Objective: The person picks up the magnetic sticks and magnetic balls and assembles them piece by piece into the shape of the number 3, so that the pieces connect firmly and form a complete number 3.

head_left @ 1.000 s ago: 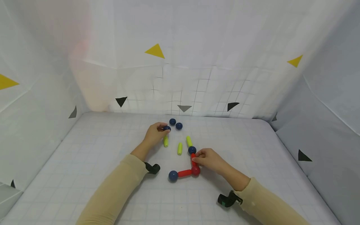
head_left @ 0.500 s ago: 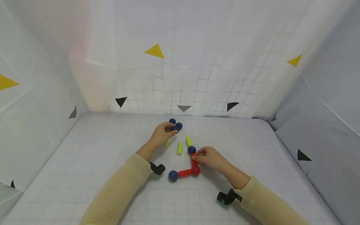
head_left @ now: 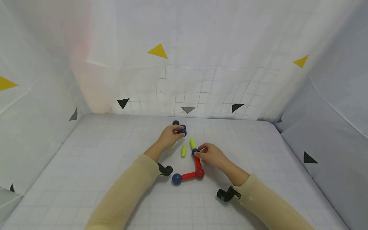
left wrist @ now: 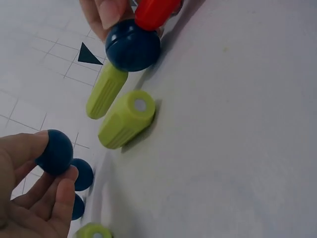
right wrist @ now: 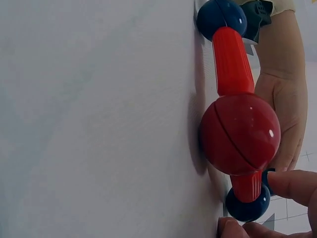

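In the head view my left hand (head_left: 170, 136) pinches a dark blue ball (head_left: 183, 132) between thumb and fingers, above the table. My right hand (head_left: 212, 155) has its thumb and fingers about another blue ball (head_left: 195, 151), at the far end of a joined chain. From that ball a red rod (head_left: 197, 163) runs to a red ball (head_left: 199, 173). A second red rod (head_left: 188, 176) links this to a blue ball (head_left: 176, 179). One yellow-green rod (head_left: 192, 143) meets the held chain ball; another yellow-green rod (left wrist: 128, 119) lies loose, showing a silvery end in the left wrist view.
Two more blue balls lie behind my left hand, one a loose blue ball (head_left: 176, 122), the other partly hidden. A third yellow-green rod (left wrist: 93, 231) is mostly covered by the left hand in the head view. White sheeting (head_left: 138, 86) rises behind the white table (head_left: 244, 140).
My left hand has carried its blue ball to the right, closer to the rods. My right hand has shifted from the red rod up to the chain's far blue ball.
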`<state>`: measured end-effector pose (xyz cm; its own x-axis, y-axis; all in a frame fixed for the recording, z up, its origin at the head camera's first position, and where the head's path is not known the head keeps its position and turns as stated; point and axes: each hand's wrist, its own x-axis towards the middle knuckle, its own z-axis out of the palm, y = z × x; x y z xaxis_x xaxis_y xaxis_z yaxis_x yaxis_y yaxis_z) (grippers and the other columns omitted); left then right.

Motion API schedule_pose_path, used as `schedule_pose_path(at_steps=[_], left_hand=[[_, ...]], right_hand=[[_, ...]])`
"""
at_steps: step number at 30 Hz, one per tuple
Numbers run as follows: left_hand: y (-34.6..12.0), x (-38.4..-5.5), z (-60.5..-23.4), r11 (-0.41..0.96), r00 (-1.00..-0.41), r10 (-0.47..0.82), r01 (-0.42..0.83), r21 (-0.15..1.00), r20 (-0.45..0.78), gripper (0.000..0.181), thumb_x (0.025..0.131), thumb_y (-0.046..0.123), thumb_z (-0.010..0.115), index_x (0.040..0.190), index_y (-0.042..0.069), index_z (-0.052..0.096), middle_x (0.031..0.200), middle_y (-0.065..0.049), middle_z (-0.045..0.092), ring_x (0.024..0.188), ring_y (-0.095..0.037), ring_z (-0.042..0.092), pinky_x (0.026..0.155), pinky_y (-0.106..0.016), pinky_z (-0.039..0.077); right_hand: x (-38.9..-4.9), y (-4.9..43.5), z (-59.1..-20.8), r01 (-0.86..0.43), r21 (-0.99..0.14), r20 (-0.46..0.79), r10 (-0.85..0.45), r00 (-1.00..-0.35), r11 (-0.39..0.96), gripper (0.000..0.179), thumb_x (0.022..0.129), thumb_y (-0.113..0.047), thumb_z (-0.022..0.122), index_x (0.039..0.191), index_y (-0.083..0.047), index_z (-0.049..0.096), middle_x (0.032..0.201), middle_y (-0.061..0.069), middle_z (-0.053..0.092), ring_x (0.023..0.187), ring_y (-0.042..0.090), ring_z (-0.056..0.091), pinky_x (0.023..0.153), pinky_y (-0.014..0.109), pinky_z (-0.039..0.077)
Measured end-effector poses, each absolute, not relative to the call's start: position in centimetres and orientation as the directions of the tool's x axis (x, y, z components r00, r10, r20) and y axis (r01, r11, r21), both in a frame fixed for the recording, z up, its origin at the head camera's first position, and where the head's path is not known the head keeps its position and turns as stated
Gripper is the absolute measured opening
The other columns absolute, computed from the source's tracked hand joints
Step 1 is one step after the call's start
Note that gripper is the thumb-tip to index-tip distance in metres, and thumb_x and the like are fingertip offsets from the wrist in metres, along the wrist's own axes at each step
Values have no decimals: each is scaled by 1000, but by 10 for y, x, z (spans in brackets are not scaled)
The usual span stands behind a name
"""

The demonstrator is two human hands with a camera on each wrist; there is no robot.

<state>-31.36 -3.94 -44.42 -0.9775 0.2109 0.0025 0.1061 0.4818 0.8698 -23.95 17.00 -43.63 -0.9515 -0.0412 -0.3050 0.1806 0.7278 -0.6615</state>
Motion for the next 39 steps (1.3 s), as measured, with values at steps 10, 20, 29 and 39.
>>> schedule_pose_path(at_steps=[10,20,29,39], left_hand=[[-29,-312,-445,500,-973,227,84,862,-37,33,96,23,70,127,12,66,127,-8,64,116,-24,61,90,-35,54],[-23,-312,-444,535,-967,244,73,842,-71,33,96,23,70,127,11,66,122,-7,67,112,-23,61,98,-38,49],[-18,-312,-448,530,-967,235,41,847,-99,30,97,22,68,124,11,66,122,-7,66,112,-24,61,97,-37,50],[-14,-313,-448,548,-967,232,45,835,-100,30,97,23,68,125,12,66,120,-6,66,110,-22,61,95,-36,51]], right_hand=[[-241,164,-439,157,-660,-290,-56,-956,734,42,91,-31,74,122,-5,63,100,9,64,73,18,62,66,27,53],[-238,162,-438,164,-671,-288,-50,-956,723,39,91,-30,75,119,-5,63,100,9,65,73,19,61,66,28,53],[-235,162,-438,158,-689,-288,-66,-955,707,39,91,-29,75,119,-5,64,100,10,65,72,19,61,66,28,53],[-239,165,-442,166,-711,-295,-76,-952,683,37,91,-29,75,118,-6,65,101,9,66,73,20,62,68,29,55]])
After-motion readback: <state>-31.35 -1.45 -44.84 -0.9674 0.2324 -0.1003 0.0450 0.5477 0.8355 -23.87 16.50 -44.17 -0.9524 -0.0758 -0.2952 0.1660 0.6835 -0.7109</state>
